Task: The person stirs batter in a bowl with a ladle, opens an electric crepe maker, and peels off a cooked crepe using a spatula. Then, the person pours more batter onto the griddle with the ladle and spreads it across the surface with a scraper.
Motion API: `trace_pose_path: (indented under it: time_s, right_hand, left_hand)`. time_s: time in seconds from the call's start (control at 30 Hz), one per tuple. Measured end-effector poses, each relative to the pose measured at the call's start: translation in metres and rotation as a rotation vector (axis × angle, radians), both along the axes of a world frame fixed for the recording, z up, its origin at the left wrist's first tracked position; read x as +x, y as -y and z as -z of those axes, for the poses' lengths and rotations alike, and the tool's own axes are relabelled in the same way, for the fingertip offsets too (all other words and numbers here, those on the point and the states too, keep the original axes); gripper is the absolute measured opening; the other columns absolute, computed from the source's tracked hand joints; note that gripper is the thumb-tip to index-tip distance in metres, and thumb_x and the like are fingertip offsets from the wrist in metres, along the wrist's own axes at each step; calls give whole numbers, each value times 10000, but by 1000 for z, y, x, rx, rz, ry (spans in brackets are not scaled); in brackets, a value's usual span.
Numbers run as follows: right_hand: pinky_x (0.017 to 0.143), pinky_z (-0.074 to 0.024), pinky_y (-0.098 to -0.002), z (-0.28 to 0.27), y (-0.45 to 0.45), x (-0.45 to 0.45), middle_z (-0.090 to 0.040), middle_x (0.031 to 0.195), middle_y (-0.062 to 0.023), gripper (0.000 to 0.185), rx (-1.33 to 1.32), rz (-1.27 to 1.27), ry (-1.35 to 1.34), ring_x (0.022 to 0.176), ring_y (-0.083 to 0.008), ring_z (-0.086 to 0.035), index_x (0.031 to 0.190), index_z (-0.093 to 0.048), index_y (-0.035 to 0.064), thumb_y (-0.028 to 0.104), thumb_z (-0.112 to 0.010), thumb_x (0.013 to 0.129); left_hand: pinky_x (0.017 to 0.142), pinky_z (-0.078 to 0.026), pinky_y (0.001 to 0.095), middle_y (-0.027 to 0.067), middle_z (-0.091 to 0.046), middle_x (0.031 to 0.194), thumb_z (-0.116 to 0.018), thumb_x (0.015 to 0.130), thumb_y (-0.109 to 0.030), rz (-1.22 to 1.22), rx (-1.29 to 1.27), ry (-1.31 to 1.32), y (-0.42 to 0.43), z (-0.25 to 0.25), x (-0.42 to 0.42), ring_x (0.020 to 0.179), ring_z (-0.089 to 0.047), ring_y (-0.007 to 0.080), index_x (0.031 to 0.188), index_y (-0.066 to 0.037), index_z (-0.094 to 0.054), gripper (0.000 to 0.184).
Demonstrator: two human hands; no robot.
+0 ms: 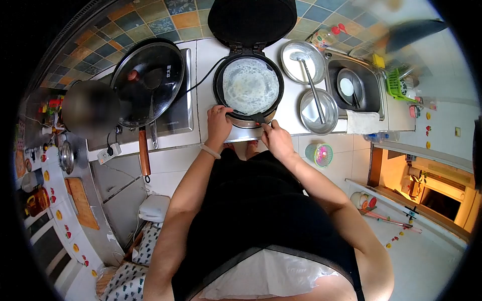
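Note:
A thin pale pancake [250, 86] lies flat on the round black plate of an electric griddle [217, 90], whose black lid [252, 22] stands raised behind it. My left hand [219, 124] is at the griddle's front left rim, fingers stretched toward the pancake's edge; whether they touch it I cannot tell. At the front right, my right hand [277, 139] is closed around a small dark tool that looks like a spatula [258, 118]. Its blade is by the pancake's front edge, and most of its handle is hidden in my fingers.
Right of the griddle stand a metal bowl of white batter [290, 62] with a ladle [314, 93] across it, and a second metal bowl [331, 111]. Beyond is a sink [369, 76]. Leftward, a lidded frying pan [165, 95] sits on the stove, its handle [144, 153] overhanging the counter edge.

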State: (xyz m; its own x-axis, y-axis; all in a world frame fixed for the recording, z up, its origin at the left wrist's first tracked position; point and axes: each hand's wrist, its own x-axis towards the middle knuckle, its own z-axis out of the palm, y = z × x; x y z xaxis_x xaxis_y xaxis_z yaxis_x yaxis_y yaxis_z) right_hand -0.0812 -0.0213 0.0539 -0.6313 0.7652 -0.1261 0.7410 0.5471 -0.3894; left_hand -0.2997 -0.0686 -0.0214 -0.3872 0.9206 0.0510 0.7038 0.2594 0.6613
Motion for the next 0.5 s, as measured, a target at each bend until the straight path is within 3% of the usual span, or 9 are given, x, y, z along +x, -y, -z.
trace_pose_path:
  time_s: [0.17, 0.27, 0.5]
  right_hand:
    - [698, -540, -444, 4, 3, -17, -560, 967, -189, 305, 15, 17, -31, 753, -358, -642, 1121, -623, 47, 137, -590, 832]
    - [719, -552, -433, -2, 14, -15, -558, 1064, -218, 283, -57, 71, 44, 794, -371, -654, 1058, -601, 7, 109, -609, 794]
    - [688, -541, -441, -11, 1, -23, -576, 989, -210, 252, 0, 43, 89, 775, -363, -645, 1015, -616, 21, 124, -619, 785]
  left_hand:
    - [956, -416, 410, 113, -549, 1117, -584, 728, 25, 0, 34, -14, 0, 2, -1, 1097, -473, 336, 981, -120, -661, 302]
    - [958, -412, 412, 112, -549, 1113, -589, 718, 36, 0, 25, -18, 0, 2, -2, 1101, -471, 335, 986, -117, -658, 316]
    - [956, -408, 418, 110, -548, 1095, -586, 703, 59, -24, -13, -14, 0, 0, -7, 1095, -471, 333, 982, -112, -634, 331]
